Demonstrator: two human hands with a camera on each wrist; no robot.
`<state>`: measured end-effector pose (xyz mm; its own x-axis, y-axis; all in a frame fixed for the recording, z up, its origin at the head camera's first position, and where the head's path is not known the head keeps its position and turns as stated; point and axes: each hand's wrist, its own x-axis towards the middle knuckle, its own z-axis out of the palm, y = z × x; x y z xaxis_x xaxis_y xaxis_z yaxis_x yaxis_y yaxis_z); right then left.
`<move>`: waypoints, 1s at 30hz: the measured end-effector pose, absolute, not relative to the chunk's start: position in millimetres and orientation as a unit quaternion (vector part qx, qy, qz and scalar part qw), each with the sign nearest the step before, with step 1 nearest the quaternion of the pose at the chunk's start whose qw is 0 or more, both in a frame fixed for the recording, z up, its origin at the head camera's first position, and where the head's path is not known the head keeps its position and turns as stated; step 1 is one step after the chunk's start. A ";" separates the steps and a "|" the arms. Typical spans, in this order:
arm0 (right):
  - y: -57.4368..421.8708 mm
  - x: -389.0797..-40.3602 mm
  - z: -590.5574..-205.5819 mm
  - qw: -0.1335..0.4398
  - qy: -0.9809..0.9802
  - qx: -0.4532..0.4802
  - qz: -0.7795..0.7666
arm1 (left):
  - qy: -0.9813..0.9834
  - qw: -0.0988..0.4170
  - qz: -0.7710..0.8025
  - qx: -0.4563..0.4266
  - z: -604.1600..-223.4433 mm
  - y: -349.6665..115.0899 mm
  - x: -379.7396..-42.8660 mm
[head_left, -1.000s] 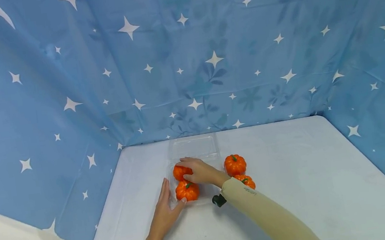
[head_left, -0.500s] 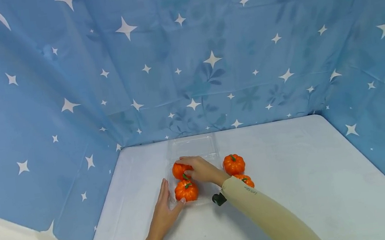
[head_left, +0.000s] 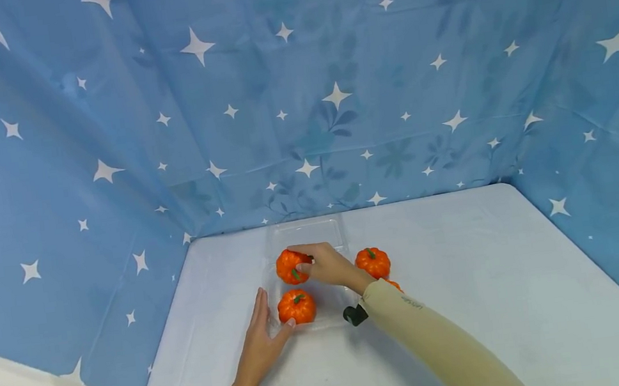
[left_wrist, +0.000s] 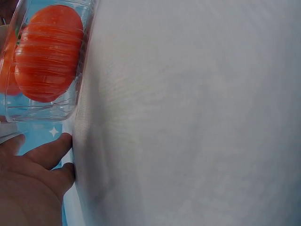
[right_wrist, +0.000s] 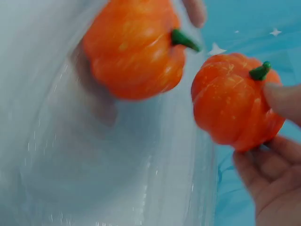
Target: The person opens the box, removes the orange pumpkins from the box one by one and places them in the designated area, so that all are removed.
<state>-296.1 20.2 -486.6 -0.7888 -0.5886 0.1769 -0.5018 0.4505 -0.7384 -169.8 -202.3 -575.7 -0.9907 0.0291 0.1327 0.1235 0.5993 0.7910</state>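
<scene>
Holding in right hand (head_left: pixel 327 265) 1 round, ribbed, glossy orange pumpkin with green stem (head_left: pixel 291 267), raised above far left part of a rectangular clear plastic container (head_left: pixel 331 303). Gripped between thumb, near the stem, and fingers (right_wrist: pixel 249 175) clamped on the opposite side, per right wrist view.

Lying open at far edge of container, toward the curtain: flat clear plastic lid (head_left: pixel 304 235).

Inside container, at near left: 2nd orange pumpkin (head_left: pixel 297 306), stem upward, well clear of the raised 1. Seen also through ridged wall in left wrist view.

Beside near left corner of container: left hand (head_left: pixel 260 346), with fingers straight and thumb spread apart, tip close to 2nd orange pumpkin. Cannot tell whether touching the wall.

On white tabletop (head_left: pixel 470 276), right of container: 3rd orange pumpkin (head_left: pixel 373 263), mostly visible, and just nearer, 4th orange pumpkin (head_left: pixel 394 285), largely hidden behind beige right sleeve (head_left: pixel 433 332).

Along back and sides: blue fabric curtain with white stars (head_left: pixel 256 135). At each wrist, 1 small black device (head_left: pixel 355 315).
</scene>
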 end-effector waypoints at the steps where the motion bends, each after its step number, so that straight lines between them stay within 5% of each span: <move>1: 21.6 -295.6 -485.8 0.058 0.847 -0.306 -0.430 | -0.893 0.053 -0.445 -0.042 -575.9 -202.1 -169.5; 13: 50.8 -292.1 -468.9 0.121 0.808 -0.150 -0.557 | -0.895 0.045 -0.441 -0.039 -573.3 -201.9 -169.2; 30: 115.8 -291.0 -452.2 0.070 0.816 -0.111 -0.564 | -0.894 0.047 -0.443 -0.042 -573.9 -202.1 -168.2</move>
<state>-291.0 115.8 -452.2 -0.9657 -0.2595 0.0101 -0.1013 0.3404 -0.9348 -168.2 -202.1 -573.9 -0.9920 0.0331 0.1215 0.1167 0.6043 0.7881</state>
